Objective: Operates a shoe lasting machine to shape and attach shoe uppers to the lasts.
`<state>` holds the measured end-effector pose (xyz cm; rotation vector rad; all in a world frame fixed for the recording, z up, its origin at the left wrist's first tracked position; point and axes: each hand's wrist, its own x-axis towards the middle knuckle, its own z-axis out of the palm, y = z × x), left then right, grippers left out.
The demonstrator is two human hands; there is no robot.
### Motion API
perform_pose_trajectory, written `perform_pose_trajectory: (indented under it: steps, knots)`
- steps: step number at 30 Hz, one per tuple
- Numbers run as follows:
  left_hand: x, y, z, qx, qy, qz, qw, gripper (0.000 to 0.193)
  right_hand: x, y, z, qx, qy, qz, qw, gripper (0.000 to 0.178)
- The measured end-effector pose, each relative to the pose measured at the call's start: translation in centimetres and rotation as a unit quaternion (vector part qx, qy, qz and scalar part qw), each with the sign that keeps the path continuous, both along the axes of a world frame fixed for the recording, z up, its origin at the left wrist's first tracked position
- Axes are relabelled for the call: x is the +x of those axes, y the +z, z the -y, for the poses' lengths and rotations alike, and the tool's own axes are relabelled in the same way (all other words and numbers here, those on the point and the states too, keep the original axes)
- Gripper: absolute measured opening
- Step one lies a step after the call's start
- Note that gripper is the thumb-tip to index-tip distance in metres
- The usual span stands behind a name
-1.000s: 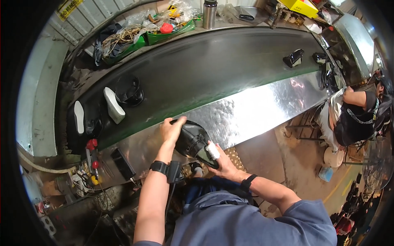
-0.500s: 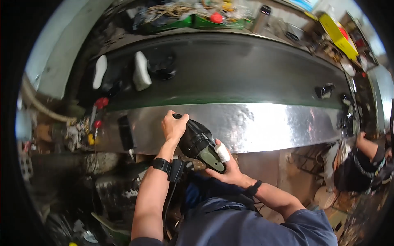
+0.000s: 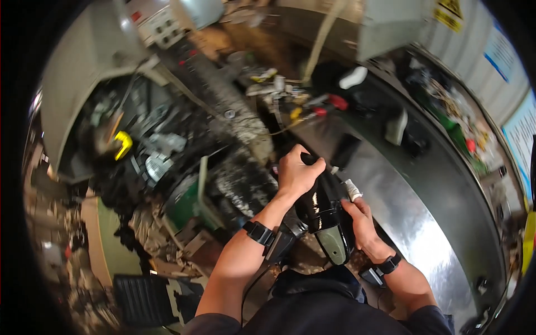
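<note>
A glossy black shoe (image 3: 315, 204) with a strap hangs in front of me, its toe end away from me. A grey-green shoe last (image 3: 334, 245) shows in its opening. My left hand (image 3: 300, 174) is closed round the toe end, thumb and fingers wrapped over it. My right hand (image 3: 362, 226) is at the shoe's right side, thumb against the edge; some of its fingers are hidden. A white wrap (image 3: 353, 190) covers one finger of that hand. Beyond the shoe, a dark flat rectangular thing (image 3: 347, 148) lies on the shiny metal bench top (image 3: 402, 201).
On the dark belt (image 3: 441, 173) behind the bench sit white sole-shaped pieces (image 3: 396, 127) and black shoes. A red-handled tool (image 3: 336, 101) lies at the bench's far end. To the left are a green bin (image 3: 187, 206), a cluttered dark machine (image 3: 240, 187) and a black chair (image 3: 142, 300).
My view has swung left, and the bench now runs along my right. The shoe stays in my hands, now more upright in view. My right hand has shifted from the heel up its side.
</note>
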<state>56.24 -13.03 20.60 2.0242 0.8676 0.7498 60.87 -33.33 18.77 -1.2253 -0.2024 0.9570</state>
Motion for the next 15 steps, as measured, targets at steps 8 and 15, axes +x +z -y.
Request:
perform_pose_trajectory:
  steps: [8, 15]
  knots:
    - [-21.6, 7.6, -14.4, 0.040, 0.178, -0.009, 0.983, 0.039, -15.5, 2.5, -19.1, 0.022, 0.142, 0.049, 0.988, 0.033]
    - [-35.9, 8.7, -22.4, -0.129, 0.252, 0.198, 0.938, 0.039, -24.2, 2.3, -31.7, 0.112, 0.204, -0.094, 0.968, 0.022]
